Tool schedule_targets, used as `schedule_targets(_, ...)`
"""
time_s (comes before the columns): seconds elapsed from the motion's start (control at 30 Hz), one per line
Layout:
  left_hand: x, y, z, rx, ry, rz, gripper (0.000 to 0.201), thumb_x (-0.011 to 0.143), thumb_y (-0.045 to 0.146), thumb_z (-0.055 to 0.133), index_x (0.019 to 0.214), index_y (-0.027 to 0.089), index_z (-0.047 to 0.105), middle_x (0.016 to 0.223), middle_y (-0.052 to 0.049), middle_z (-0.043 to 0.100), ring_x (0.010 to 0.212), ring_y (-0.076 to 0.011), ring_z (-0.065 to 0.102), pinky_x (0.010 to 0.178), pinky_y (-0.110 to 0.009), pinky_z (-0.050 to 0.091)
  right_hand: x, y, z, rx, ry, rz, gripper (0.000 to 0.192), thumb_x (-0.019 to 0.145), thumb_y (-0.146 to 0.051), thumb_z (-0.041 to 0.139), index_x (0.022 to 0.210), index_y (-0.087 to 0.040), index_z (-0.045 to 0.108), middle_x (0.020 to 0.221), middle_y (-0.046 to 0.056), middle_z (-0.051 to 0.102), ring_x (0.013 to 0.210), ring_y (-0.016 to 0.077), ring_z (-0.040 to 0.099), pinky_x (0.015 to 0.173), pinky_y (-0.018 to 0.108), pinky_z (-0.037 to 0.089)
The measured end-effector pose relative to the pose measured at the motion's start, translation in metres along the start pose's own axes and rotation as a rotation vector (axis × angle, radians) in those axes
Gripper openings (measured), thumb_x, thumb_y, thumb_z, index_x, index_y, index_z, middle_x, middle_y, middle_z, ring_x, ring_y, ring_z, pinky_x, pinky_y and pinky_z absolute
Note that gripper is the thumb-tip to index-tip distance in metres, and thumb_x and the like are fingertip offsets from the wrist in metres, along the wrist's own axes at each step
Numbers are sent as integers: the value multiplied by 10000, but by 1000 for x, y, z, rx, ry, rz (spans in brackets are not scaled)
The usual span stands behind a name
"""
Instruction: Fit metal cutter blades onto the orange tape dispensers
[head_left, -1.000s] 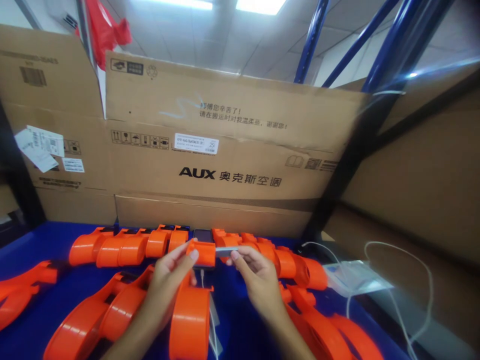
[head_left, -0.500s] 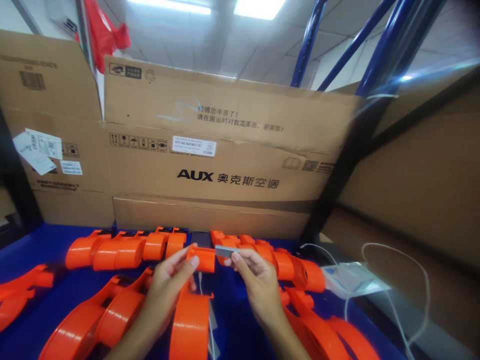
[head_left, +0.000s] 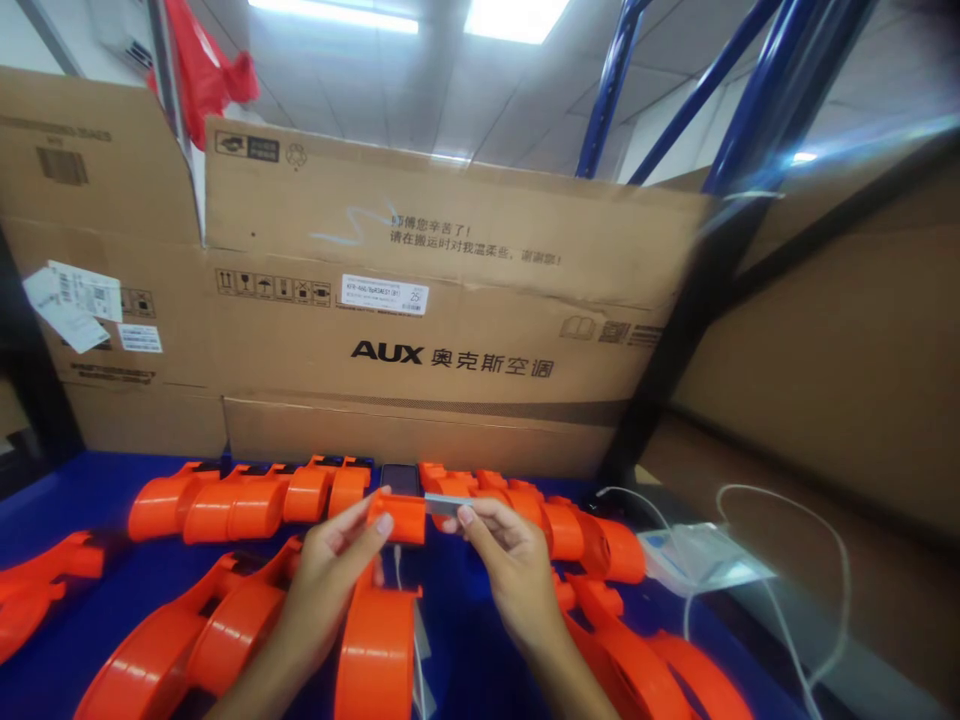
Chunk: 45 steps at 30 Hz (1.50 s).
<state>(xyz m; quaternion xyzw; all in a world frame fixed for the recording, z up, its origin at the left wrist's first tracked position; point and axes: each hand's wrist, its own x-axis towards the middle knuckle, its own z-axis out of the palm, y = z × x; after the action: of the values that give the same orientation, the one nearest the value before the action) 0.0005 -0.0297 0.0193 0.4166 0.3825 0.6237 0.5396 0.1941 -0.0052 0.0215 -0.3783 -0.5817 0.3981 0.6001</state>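
Note:
My left hand [head_left: 349, 560] is closed on an orange plastic part [head_left: 379, 650], which looks like a tape dispenser with a wide curved band. Its squared upper end sits between my thumb and fingers, and the band hangs below. Pinched in my right hand [head_left: 514, 560] is a flat grey strip [head_left: 442, 504], perhaps metal. The strip's left tip meets the right edge of the orange end; whether it goes inside I cannot tell. Similar orange parts [head_left: 234, 505] stand in a row behind my hands, some with black ends. Others [head_left: 240, 620] lie to the left.
A blue surface [head_left: 465, 640] bears everything. Behind it stands a large cardboard panel [head_left: 450, 410]. A phone-like device [head_left: 400, 480] with a white cable [head_left: 399, 568] lies beyond my hands. More orange parts [head_left: 652, 670], a plastic bag [head_left: 705, 560] and a loose white cable [head_left: 846, 600] are at right.
The whole view has shifted slightly. Both hands keep their holds, and the grey strip stays against the orange end with its tilt slightly changed.

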Motion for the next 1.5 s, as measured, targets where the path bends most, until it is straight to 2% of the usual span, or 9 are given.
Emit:
schedule_targets(0.23, 4, -6, -3, 62, -78, -52, 726, 765, 484, 788, 1363, 109, 619, 515, 36, 583, 452, -99, 456, 446, -205, 362, -1, 0, 5, -2, -90, -8, 204, 854, -404, 747, 850, -201, 763, 837, 48, 788, 754, 192, 708, 762, 303, 548)
schedule_targets(0.37, 4, -16, -6, 84, -103, -13, 688, 852, 446, 719, 1449, 158, 533, 619, 12, 636, 543, -117, 525, 541, -226, 427, 0, 7, 5, -55, -42, -24, 204, 863, -395, 735, 848, -197, 779, 737, 27, 761, 733, 191, 694, 762, 305, 547)
schedule_targets(0.47, 2, -20, -8, 70, -137, 7, 668, 883, 407, 693, 1477, 172, 496, 656, 4, 656, 612, -130, 568, 646, -251, 473, 0, 12, 6, -92, 6, -36, 205, 860, -395, 734, 882, -199, 791, 829, 51, 787, 805, 219, 712, 794, 332, 554)
schedule_targets(0.6, 3, -20, -8, 34, -77, 47, 673, 851, 383, 734, 1460, 193, 520, 726, -4, 680, 616, -124, 577, 638, -239, 484, -1, 14, 8, -52, 87, -71, 265, 851, -382, 743, 1056, -215, 769, 1022, 79, 796, 940, 257, 731, 876, 386, 564)
schedule_targets(0.7, 4, -18, -6, 30, -38, 52, 660, 836, 392, 748, 1435, 194, 553, 712, -1, 681, 596, -120, 579, 606, -223, 479, -3, 13, 9, -40, 96, -91, 263, 870, -373, 726, 1081, -222, 767, 1056, 83, 794, 989, 267, 734, 931, 420, 561)
schedule_targets(0.97, 1, -17, -8, 78, -55, 66, 586, 834, 381, 756, 1382, 229, 616, 726, 12, 678, 650, -119, 569, 687, -220, 496, -12, 6, 11, -184, -79, -173, 284, 919, -340, 675, 1192, -301, 741, 1241, 69, 736, 1187, 294, 666, 1096, 522, 455)
schedule_targets(1.27, 1, -11, -8, 29, -40, 9, 551, 818, 387, 771, 1316, 180, 660, 596, 36, 636, 545, -97, 540, 552, -182, 446, -11, -1, 11, -295, -143, -210, 353, 960, -317, 617, 1310, -307, 665, 1305, 61, 699, 1222, 270, 629, 1093, 482, 449)
schedule_targets(1.37, 4, -3, -11, -76, 101, -45, 505, 775, 430, 799, 1191, 162, 701, 573, 36, 640, 499, -97, 536, 490, -179, 423, -13, 0, 14, -385, -180, -213, 360, 984, -300, 572, 1337, -291, 638, 1266, 67, 702, 1165, 248, 639, 1037, 439, 486)
schedule_targets(1.5, 8, 8, -16, -229, 233, -49, 318, 731, 447, 824, 784, 182, 656, 536, 56, 590, 466, -95, 522, 464, -186, 438, -21, 2, 19, -699, -387, -253, 227, 951, -237, 591, 1116, -282, 741, 1242, 74, 662, 1203, 277, 561, 1050, 462, 436)
